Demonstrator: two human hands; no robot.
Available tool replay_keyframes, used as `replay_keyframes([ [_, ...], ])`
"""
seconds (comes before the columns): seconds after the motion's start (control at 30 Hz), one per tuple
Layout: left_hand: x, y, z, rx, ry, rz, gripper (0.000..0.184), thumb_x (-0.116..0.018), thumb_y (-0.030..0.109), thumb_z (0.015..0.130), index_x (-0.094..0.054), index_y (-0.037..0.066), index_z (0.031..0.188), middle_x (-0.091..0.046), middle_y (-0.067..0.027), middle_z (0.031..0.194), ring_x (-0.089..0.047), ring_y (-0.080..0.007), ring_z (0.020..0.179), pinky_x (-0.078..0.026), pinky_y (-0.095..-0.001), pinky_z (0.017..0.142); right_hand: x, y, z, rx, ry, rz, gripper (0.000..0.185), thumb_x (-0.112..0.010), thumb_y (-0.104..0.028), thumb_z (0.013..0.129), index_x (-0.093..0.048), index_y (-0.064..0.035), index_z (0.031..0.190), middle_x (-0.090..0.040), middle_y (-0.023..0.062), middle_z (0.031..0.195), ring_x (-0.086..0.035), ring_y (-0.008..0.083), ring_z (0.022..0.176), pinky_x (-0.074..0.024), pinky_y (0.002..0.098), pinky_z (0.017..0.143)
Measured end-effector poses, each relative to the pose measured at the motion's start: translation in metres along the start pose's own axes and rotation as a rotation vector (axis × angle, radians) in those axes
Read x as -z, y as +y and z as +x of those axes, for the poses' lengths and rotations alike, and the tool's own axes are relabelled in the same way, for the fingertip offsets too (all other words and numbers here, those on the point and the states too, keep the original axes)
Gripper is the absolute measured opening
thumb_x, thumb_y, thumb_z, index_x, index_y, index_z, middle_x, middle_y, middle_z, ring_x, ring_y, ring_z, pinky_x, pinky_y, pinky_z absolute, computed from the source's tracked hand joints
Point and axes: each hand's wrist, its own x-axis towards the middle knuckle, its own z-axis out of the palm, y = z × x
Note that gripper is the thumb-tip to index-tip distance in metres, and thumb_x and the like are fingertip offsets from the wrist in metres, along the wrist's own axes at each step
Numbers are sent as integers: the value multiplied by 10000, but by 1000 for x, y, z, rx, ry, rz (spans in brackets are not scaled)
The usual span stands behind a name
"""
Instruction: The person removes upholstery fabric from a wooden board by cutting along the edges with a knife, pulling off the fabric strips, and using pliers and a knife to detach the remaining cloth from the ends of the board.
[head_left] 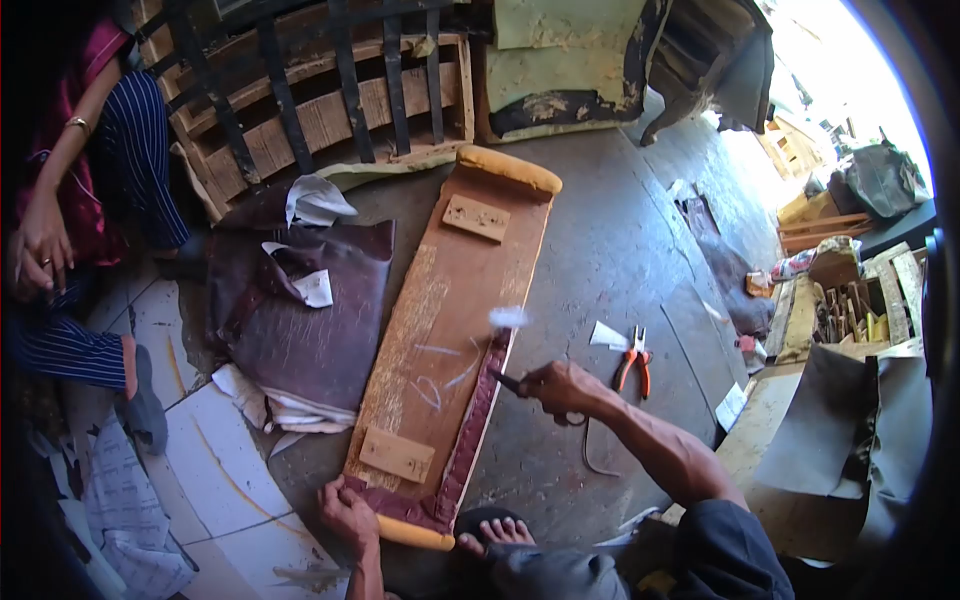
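Note:
A long wooden panel (pixel 440 300) with orange foam at both ends lies slanted on the floor before me. Maroon leather (pixel 470 430) is folded over its right edge and near end. My left hand (pixel 350 515) grips the panel's near left corner, fingers curled over the leather. Beside the right edge, my right hand (pixel 565 390) is closed around a dark pointed tool (pixel 510 383), apparently scissors, with a loop by the fingers. Its tip is at the leather strip. A blurred white scrap (pixel 507 317) shows above the strip's far end. Two wood blocks sit on the panel.
Orange-handled pliers (pixel 633 365) lie on the floor to the right. Folded maroon leather (pixel 300 330) lies left of the panel. A wooden frame with black straps (pixel 320 90) stands behind. Another person (pixel 75 200) sits at left. A box of wood pieces (pixel 860 305) stands at right.

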Motion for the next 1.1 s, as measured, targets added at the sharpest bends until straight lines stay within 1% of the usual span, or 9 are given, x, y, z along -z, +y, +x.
replay_keyframes([
  [0.27, -6, -10, -3, 5, 48, -33, 257, -484, -34, 801, -660, -31, 988, -618, -243, 956, -602, -428, 901, -488, -487, 804, 7, -2, -9, -54, -49, -56, 345, -528, -353, 988, -693, -138, 1202, -651, 57, 592, -685, 165, 557, -524, 353, 586],
  [0.37, -3, -4, -4, 9, 12, -13, 260, -476, -41, 791, -652, -30, 983, -616, -244, 947, -596, -430, 899, -484, -491, 800, 0, -2, 0, -74, -42, -54, 313, -559, -318, 969, -696, -153, 1196, -668, 107, 614, -699, 228, 571, -540, 371, 602],
  [0.47, -9, -25, -7, -48, 4, 11, 244, -473, -42, 788, -647, -33, 959, -614, -245, 939, -594, -436, 881, -485, -493, 794, -32, 34, 13, 421, 408, -366, 181, -593, -239, 931, -727, -176, 1035, -655, 200, 681, -676, 359, 587, -549, 448, 546],
  [0.6, -13, -20, -5, -93, 62, 16, 221, -483, -32, 795, -644, -37, 947, -626, -241, 944, -607, -432, 872, -487, -494, 790, -93, 90, 36, 533, 677, -453, 329, -551, -236, 948, -519, -235, 1276, -663, 147, 687, -656, 366, 563, -491, 497, 443],
  [0.7, -13, -29, -1, -122, 71, -2, 210, -497, -17, 803, -655, -38, 940, -642, -235, 944, -623, -422, 878, -494, -486, 793, -106, 84, 41, 531, 771, -361, 340, -553, -249, 951, -503, -231, 1287, -667, 170, 728, -664, 378, 600, -491, 504, 449],
  [0.83, -11, -18, 0, -79, 90, -5, 210, -511, 1, 820, -679, -36, 941, -658, -232, 949, -640, -405, 895, -505, -464, 804, -68, 54, 8, 333, 526, -186, 255, -536, -314, 975, -673, -185, 1147, -693, 202, 773, -682, 403, 691, -553, 483, 588],
  [0.87, -9, -15, -2, -58, 90, -17, 207, -512, 2, 827, -679, -37, 942, -659, -231, 952, -643, -402, 892, -507, -461, 801, -60, 51, 8, 312, 552, -181, 295, -527, -351, 982, -723, -173, 1113, -702, 191, 752, -700, 357, 646, -568, 446, 630],
  [1.0, -5, -10, -5, -26, 82, -32, 203, -513, -4, 839, -675, -42, 956, -659, -232, 949, -645, -391, 893, -514, -454, 786, -16, 23, -5, 107, 186, -26, 391, -494, -401, 1007, -681, -143, 1233, -657, 113, 584, -698, 200, 557, -555, 380, 634],
  [1.1, -3, -6, -7, -19, 81, -40, 204, -510, -17, 831, -670, -44, 954, -655, -235, 948, -643, -393, 893, -514, -456, 781, 5, 7, -5, 65, 88, -73, 388, -500, -400, 1007, -681, -146, 1237, -649, 84, 566, -693, 189, 546, -551, 362, 628],
])
